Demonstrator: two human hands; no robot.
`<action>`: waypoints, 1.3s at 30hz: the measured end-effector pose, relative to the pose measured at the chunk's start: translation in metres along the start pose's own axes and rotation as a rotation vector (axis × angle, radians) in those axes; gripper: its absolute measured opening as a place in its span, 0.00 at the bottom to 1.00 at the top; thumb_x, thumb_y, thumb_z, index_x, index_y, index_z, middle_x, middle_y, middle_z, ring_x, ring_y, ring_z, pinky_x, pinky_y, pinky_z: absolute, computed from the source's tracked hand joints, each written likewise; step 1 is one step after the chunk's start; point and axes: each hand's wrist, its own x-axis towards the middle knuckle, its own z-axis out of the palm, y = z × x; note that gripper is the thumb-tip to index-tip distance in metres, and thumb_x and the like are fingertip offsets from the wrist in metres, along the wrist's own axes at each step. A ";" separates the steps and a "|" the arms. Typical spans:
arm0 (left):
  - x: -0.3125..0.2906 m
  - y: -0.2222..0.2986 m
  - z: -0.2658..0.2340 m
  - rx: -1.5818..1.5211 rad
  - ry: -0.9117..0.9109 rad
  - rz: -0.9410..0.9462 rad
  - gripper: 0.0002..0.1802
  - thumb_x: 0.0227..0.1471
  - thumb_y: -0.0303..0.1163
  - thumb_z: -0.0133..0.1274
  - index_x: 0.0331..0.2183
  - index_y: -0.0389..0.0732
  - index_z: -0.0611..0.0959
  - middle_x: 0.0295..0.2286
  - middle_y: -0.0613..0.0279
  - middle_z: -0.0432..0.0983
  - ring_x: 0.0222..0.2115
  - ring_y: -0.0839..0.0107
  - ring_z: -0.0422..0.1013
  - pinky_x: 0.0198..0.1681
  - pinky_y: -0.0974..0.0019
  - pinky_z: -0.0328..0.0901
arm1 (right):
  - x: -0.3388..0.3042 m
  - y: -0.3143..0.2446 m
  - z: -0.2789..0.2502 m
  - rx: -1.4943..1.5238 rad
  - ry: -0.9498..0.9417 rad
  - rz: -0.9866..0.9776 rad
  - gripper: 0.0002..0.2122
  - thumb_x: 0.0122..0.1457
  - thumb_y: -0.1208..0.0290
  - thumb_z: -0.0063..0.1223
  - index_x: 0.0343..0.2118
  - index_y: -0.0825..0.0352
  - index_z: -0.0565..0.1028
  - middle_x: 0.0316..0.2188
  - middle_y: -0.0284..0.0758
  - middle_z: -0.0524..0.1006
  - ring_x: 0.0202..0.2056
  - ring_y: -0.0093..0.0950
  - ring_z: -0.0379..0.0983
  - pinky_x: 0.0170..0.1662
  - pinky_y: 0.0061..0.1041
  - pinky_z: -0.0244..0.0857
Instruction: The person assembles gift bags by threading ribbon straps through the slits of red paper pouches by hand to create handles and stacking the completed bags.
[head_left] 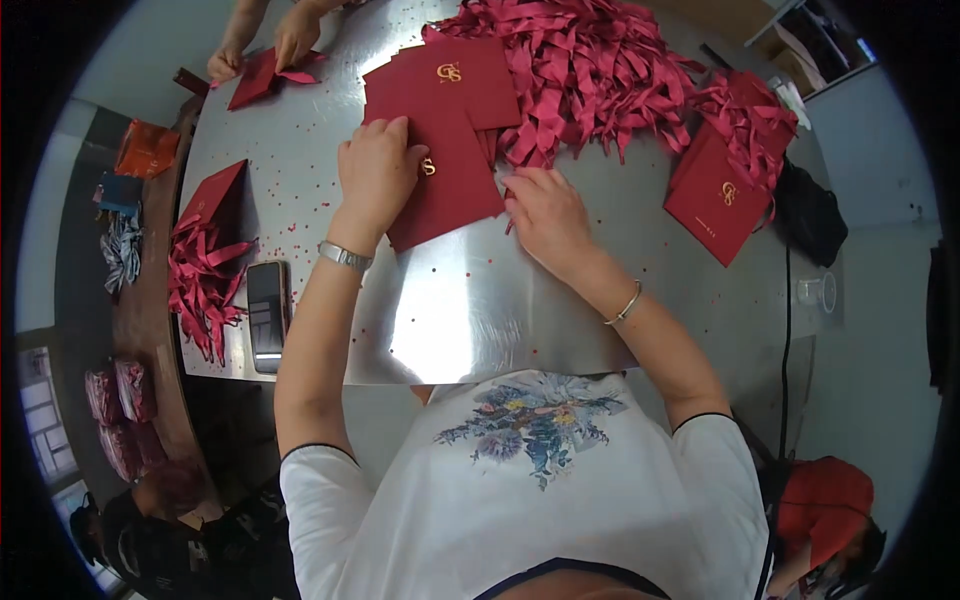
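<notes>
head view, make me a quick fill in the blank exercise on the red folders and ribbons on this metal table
1. The left hand lies flat on a dark red card folder stamped with a ____ emblem.
2. The heap of red ribbons lies on the shiny ____ table.
3. The black smartphone lies to the person's ____.
4. The right hand touches the folder's ____ edge.

Missing words: gold; metal; left; right

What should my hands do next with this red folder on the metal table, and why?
Probably slide the top red folder toward you off the stack. Your left hand lies flat on it, your right hand sits at its right edge, and the ribbon pile lies just beyond.
</notes>
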 end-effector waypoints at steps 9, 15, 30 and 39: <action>-0.051 0.009 -0.020 -0.167 -0.041 -0.035 0.15 0.36 0.31 0.66 0.28 0.39 0.80 0.30 0.55 0.76 0.32 0.54 0.71 0.36 0.55 0.65 | -0.023 0.020 -0.038 -0.094 -0.277 -0.288 0.06 0.52 0.73 0.55 0.34 0.65 0.76 0.33 0.35 0.73 0.37 0.35 0.69 0.40 0.33 0.62; -0.093 0.026 -0.045 -0.511 -0.388 -0.214 0.15 0.40 0.28 0.65 0.30 0.33 0.76 0.22 0.51 0.74 0.24 0.60 0.72 0.29 0.61 0.66 | -0.031 0.009 -0.063 -0.060 -0.230 -0.214 0.03 0.49 0.72 0.56 0.28 0.62 0.76 0.30 0.31 0.73 0.36 0.33 0.69 0.39 0.34 0.60; -0.130 0.053 -0.033 -0.942 -0.517 -0.363 0.13 0.46 0.20 0.60 0.36 0.32 0.78 0.28 0.64 0.78 0.28 0.79 0.71 0.34 0.72 0.68 | -0.051 -0.054 -0.042 0.375 -0.154 -0.021 0.05 0.53 0.74 0.57 0.32 0.67 0.76 0.29 0.39 0.77 0.32 0.39 0.73 0.36 0.35 0.66; -0.139 0.060 -0.037 -1.026 -0.447 -0.461 0.12 0.45 0.26 0.59 0.35 0.35 0.82 0.27 0.52 0.80 0.25 0.64 0.76 0.32 0.65 0.69 | -0.046 -0.064 -0.037 0.308 -0.165 -0.014 0.04 0.50 0.73 0.58 0.26 0.66 0.75 0.24 0.38 0.76 0.29 0.39 0.73 0.34 0.37 0.65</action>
